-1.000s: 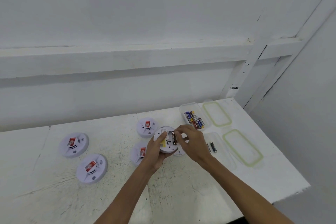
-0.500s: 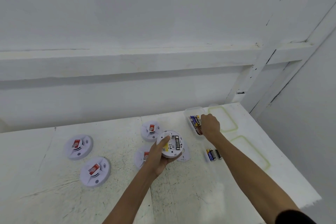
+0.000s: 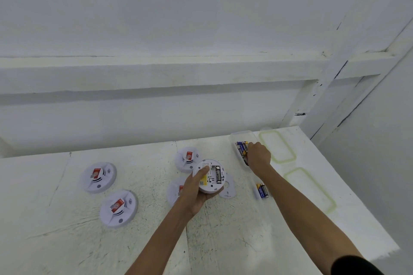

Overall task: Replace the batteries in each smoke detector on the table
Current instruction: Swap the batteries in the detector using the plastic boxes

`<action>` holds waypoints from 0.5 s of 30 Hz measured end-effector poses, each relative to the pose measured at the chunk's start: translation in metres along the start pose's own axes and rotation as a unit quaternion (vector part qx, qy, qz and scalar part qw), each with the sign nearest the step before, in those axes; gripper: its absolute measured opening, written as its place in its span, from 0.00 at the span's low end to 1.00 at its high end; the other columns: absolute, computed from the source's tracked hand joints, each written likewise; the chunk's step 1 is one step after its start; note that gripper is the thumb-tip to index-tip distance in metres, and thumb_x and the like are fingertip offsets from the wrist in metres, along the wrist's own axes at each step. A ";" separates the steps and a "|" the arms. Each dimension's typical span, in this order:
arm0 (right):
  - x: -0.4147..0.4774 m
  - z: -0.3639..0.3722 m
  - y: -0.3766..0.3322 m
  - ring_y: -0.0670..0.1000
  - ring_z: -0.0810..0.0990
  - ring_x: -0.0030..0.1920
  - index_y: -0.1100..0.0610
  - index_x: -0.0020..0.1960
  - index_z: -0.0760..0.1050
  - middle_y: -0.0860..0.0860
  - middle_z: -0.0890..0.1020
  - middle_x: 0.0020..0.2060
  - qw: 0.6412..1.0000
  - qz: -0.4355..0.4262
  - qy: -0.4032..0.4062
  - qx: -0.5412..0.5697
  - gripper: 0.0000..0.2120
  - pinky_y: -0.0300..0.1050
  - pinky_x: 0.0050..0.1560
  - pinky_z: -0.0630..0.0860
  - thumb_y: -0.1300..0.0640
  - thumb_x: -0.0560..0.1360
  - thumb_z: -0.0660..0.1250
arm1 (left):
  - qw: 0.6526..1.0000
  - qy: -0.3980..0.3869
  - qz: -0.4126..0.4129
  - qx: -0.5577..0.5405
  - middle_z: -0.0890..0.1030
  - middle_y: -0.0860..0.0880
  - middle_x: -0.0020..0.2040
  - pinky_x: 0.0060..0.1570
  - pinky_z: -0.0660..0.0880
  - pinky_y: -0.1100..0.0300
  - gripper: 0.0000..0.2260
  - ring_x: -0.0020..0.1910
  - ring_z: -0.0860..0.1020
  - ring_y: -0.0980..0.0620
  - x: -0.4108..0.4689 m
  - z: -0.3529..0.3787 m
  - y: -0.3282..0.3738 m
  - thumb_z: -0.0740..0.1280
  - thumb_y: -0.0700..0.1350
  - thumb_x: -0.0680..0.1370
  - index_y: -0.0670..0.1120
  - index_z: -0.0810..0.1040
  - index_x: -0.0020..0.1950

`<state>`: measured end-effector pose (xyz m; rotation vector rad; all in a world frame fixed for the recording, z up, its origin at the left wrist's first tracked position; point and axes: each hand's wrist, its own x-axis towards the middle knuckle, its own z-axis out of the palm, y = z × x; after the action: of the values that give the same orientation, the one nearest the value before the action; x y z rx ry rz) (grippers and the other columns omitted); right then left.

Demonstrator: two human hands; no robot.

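Observation:
My left hand [image 3: 194, 192] grips an upturned white smoke detector [image 3: 212, 176] above the table, thumb across its back; one battery lies in its open bay. My right hand [image 3: 258, 157] reaches into a clear box of batteries [image 3: 240, 147] at the back right, fingers curled down among them; whether it holds one is hidden. The detector's cover plate [image 3: 228, 188] lies on the table beside the held unit. Two loose batteries [image 3: 262, 190] lie in a second clear box to the right.
Other smoke detectors with red labels sit face up: one behind the held unit [image 3: 187, 158], one under my left hand [image 3: 176, 190], two at the left [image 3: 98, 176] [image 3: 118, 207]. Two green-rimmed lids [image 3: 277, 146] [image 3: 310, 190] lie near the table's right edge.
My right hand left the held detector's battery bay and moved right and back into the battery box. My left hand kept holding the detector.

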<state>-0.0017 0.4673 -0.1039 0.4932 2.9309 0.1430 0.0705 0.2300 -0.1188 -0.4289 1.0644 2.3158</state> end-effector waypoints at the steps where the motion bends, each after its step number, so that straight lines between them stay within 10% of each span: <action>1: -0.001 -0.001 0.001 0.52 0.80 0.52 0.58 0.61 0.72 0.54 0.77 0.55 1.000 -0.003 0.001 -0.004 0.12 0.41 0.39 0.69 0.56 0.79 0.67 | 1.000 0.000 0.000 -0.002 0.84 0.37 0.59 0.57 0.79 0.33 0.17 0.61 0.82 0.35 0.000 0.000 0.000 0.68 0.42 0.81 0.42 0.75 0.70; 15: -0.006 -0.015 0.014 0.57 0.78 0.54 0.59 0.56 0.80 0.57 0.80 0.53 0.972 0.003 0.082 0.220 0.09 0.47 0.45 0.75 0.56 0.78 0.68 | 1.000 -0.013 -0.009 -0.021 0.83 0.37 0.61 0.53 0.82 0.38 0.16 0.63 0.80 0.34 0.002 0.005 0.000 0.68 0.42 0.81 0.43 0.76 0.68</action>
<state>0.0056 0.4774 -0.0864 0.5711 3.1242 -0.4995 0.0687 0.2346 -0.1162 -0.4225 0.9971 2.3263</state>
